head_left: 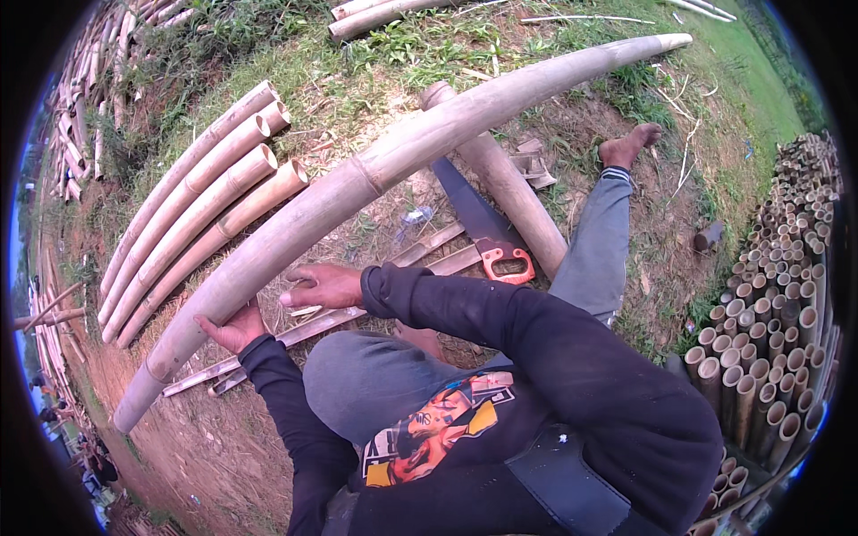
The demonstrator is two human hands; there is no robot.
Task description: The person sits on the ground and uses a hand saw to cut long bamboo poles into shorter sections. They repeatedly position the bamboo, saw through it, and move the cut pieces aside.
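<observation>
A long pale bamboo pole [295, 219] crosses in front of me from the lower left to the upper right. My left hand [237, 329] grips its near edge, thumb on the surface and the other fingers partly hidden underneath. A short way to the right, my right hand [326, 288] hovers apart from the pole, its fingers loosely stretched and nothing visible in them. A hand saw [478, 214] with an orange handle lies beyond my right forearm, its blade tip reaching under the pole. Another thick bamboo piece [518, 196] runs beneath the long pole and supports it.
Split bamboo strips [313, 323] lie on the ground by my legs. Several cut bamboo lengths [210, 192] rest side by side at the left. A large stack of bamboo [769, 348] stands at the right. My bare foot [630, 146] is stretched out beyond the supporting piece.
</observation>
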